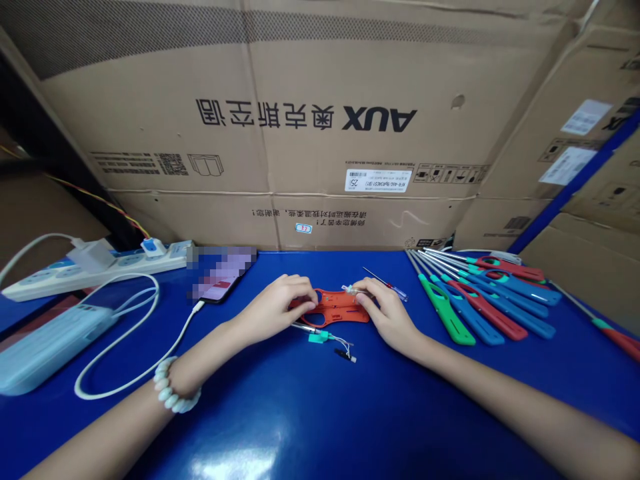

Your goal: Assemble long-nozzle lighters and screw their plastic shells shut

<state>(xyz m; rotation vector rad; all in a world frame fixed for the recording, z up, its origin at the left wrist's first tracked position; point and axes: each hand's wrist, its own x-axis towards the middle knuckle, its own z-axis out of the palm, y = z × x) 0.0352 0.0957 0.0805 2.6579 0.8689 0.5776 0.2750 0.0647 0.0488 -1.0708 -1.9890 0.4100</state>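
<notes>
Slanting in from the lower left of the head view, the left forearm, with a beaded bracelet (173,387) at its wrist, leads to the left hand (287,301), palm down, knuckles raised and fingers curled. Its thumb and fingertips come together on the left end of the orange casing (345,315), two open halves lying side by side on the blue table (300,420) between the hands. The right forearm runs in from the lower right; the right hand (387,310) is bent, its thumb on the casing's right end and its fingertips at a small whitish part (349,289) there. Whether those fingers clamp that part or merely press it, I cannot tell.

The left fingers cover the casing's left end, and the right fingers hide much of the small part, too tiny to make out. Just nearer the wearer lies a metal tube (305,327) with a teal collar, its far end hidden behind the left hand; thin wires trail to a black piece (344,355) of unclear shape. Both forearms are cut off by the frame, as is a red-handled lighter (617,340) at the right edge. The phone's screen (220,275) is blurred into blocks.
</notes>
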